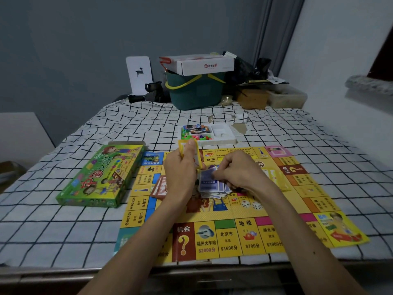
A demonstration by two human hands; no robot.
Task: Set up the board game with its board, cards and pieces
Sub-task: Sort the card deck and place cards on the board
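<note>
The board [251, 237] is a flat, glossy yellow sheet near the front edge of the bench [63, 228], its squares printed with Chinese place names and prices. At its centre sits a loose, fanned pile of blue-backed cards [209, 185]. The right hand [238, 169] is curled over the pile, its grip pinching one of them. The left hand [180, 169] hovers just beside, its grip closed round a few yellow-bordered cards [198, 158] held upright. A red-backed stack [158, 189] is half hidden under that wrist. Two white dice [246, 204] show just below the pile (printed or real, I cannot tell).

A green cardboard box [100, 177] lies left of the board, and a white moulded tray [223, 137] of coloured pieces sits behind it. The bench wears a white cloth with a black grid, torn in places. At the back, against a grey wall [85, 39], stand a teal basket [195, 94] and a white carton [204, 66]. The clutter to their right is too dark to make out.
</note>
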